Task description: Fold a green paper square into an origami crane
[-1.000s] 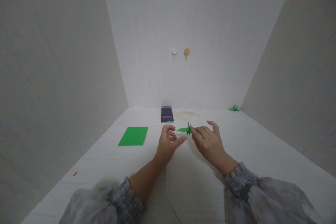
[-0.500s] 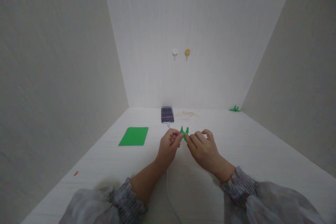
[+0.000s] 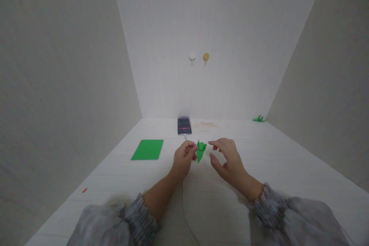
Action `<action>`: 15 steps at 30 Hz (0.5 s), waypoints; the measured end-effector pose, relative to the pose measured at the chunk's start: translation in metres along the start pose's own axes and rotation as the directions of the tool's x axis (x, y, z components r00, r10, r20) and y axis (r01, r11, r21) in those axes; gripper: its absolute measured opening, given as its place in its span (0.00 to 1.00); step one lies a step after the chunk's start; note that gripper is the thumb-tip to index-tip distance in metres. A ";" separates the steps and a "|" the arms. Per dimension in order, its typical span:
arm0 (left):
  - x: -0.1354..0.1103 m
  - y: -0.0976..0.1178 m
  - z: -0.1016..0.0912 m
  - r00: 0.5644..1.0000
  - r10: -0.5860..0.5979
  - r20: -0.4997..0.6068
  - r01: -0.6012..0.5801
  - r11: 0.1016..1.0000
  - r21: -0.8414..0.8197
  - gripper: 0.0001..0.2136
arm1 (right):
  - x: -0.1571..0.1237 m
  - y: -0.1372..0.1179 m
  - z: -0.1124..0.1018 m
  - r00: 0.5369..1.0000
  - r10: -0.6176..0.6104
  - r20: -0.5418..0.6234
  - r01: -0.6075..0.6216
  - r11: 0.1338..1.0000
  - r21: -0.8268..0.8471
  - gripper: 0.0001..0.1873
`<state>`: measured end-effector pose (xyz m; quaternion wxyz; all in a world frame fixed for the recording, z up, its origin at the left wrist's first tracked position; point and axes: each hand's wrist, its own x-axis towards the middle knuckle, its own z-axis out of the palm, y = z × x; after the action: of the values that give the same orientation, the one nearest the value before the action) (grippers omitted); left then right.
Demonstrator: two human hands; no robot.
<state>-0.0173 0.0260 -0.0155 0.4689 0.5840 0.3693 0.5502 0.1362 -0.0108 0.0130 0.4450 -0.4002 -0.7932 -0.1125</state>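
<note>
A small green origami crane (image 3: 201,150) is pinched between the thumb and fingers of my left hand (image 3: 183,157). Its folded points stick out up, down and to the right. Just right of it, my right hand (image 3: 227,159) is open, thumb and fingers parted, and does not touch the paper. A flat green square of paper (image 3: 147,150) lies on the table to the left of my hands.
A phone (image 3: 184,125) stands near the back wall, with a white cable (image 3: 184,207) running towards me. Another green folded paper piece (image 3: 258,118) lies in the back right corner. A small orange-red scrap (image 3: 84,190) is at the left. Two hooks (image 3: 205,57) are on the wall.
My right hand has let go of the crane, drawn back to the right and spread its fingers. The crane has turned in my left hand, and more of it shows.
</note>
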 end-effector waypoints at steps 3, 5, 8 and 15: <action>0.000 -0.002 0.001 0.999 0.005 0.037 -0.004 1.000 -0.010 0.07 | 0.001 0.012 0.003 0.979 0.205 -0.001 -0.203 0.973 0.105 0.07; 0.000 -0.004 0.002 0.997 0.011 0.071 -0.010 1.000 -0.010 0.06 | 0.001 0.016 0.005 0.970 0.235 0.055 -0.241 0.960 0.145 0.06; -0.001 -0.005 0.002 0.996 0.008 0.085 -0.007 1.000 -0.008 0.06 | 0.001 0.016 0.006 0.965 0.237 0.115 -0.255 0.947 0.194 0.07; 0.000 -0.006 -0.001 0.996 0.043 0.074 -0.040 0.999 -0.036 0.06 | -0.001 0.010 0.013 0.975 0.189 0.120 -0.207 0.964 0.164 0.04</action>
<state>-0.0173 0.0277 -0.0216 0.4809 0.6033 0.3298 0.5440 0.1361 0.0023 0.0024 0.4461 -0.4419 -0.7779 0.0238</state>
